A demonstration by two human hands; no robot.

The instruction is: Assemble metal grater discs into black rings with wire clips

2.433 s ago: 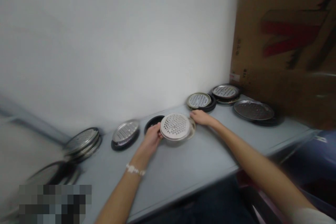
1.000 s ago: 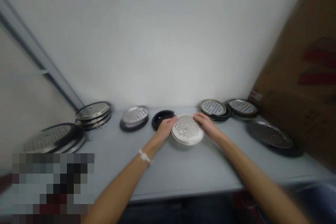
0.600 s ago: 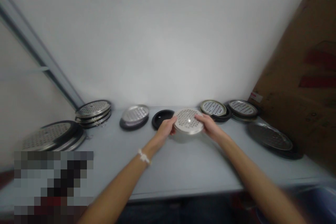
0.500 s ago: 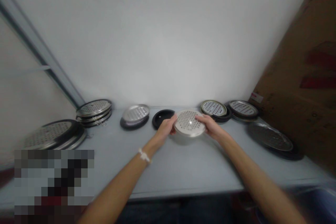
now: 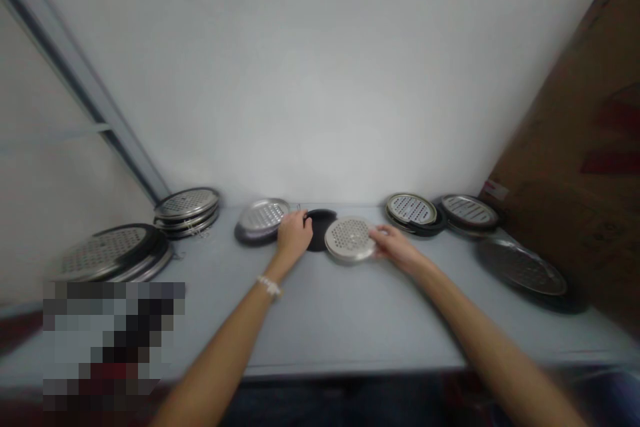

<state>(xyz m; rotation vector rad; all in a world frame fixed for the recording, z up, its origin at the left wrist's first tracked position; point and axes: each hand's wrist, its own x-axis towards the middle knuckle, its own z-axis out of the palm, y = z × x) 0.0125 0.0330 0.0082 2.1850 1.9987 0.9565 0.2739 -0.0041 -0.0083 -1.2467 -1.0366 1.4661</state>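
A left hand (image 5: 295,230) curls beside a black dish (image 5: 320,237); the right hand (image 5: 393,247) pinches the edge of a pale perforated disc (image 5: 349,240) over a grey table (image 5: 350,327).

From where I stand, stacked plates (image 5: 187,203) and a silver plate (image 5: 264,215) look already set down; whether the left grips the dish, I cannot tell. The disc, just right of the dish, looks the only plate left in hand. Farther right, more plates (image 5: 410,209) rest before a white wall (image 5: 325,80), near a cardboard box (image 5: 555,167).

Workroom or storeroom, unclear which | many round perforated discs (image 5: 351,238) | grey table (image 5: 320,337) | pale wall (image 5: 310,80) | large printed cardboard box (image 5: 565,140)
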